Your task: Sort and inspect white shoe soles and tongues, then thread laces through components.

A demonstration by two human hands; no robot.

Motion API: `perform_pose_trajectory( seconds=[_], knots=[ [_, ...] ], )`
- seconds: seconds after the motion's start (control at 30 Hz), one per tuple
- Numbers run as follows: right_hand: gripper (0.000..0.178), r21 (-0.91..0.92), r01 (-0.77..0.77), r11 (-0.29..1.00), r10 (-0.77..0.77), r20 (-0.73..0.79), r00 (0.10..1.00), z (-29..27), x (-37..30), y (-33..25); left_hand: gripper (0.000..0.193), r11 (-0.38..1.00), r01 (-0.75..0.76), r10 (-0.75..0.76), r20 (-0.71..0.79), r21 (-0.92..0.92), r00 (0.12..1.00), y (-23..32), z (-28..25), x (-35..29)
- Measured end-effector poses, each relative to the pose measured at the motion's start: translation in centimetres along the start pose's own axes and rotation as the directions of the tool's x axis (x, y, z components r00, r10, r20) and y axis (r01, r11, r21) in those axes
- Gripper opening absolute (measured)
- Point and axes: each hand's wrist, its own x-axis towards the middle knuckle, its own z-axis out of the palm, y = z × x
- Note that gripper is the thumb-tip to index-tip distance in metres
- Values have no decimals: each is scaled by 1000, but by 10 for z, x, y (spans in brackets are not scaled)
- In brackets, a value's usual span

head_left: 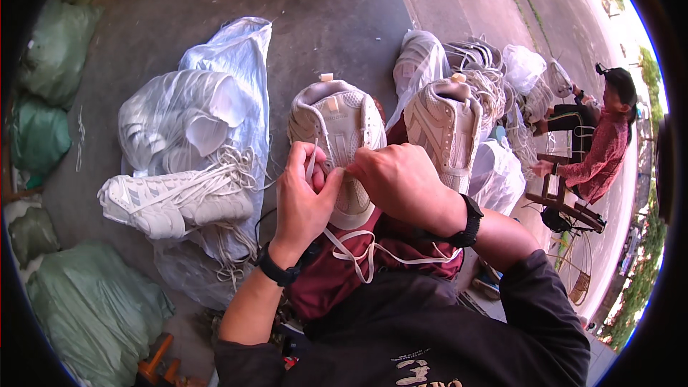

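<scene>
A pale beige sneaker [344, 197] rests on my lap with its toe toward me. My left hand [304, 197] is closed at its left side, with a white shoelace [311, 165] pinched between the fingers. My right hand [401, 183] is closed over the sneaker's lower eyelets, fingertips pressed together against the upper; what they pinch is hidden. A loose white lace [370, 249] loops across the dark red cloth [326, 283] below the toe. Just right of it stands a second beige sneaker [446, 125] with empty eyelets, partly behind my right hand.
To the left, white sneakers [172, 201] and bundled laces [233, 168] lie on a plastic sack [247, 50]. Green sacks [93, 308] line the far left. More shoes and laces [484, 75] pile up beyond the second sneaker. A person [602, 143] sits at the right beside a wooden stool [566, 204].
</scene>
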Motion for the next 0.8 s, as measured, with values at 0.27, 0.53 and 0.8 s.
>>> perform_pose_trajectory(
  seconds=[0.27,0.53,0.8],
  knots=[
    [14,17,50,999,-51,57,997,-10,-14,-3,37,964,10,38,172,-267,984,-13,-3,-17],
    [19,-2,-1,1000,2,137,991,-10,-18,-13,35,989,-77,90,105,-124,990,-14,-1,-37],
    [59,166,59,984,5,-365,931,-16,-31,6,35,802,-417,418,95,429,903,2,-4,-49]
  ],
)
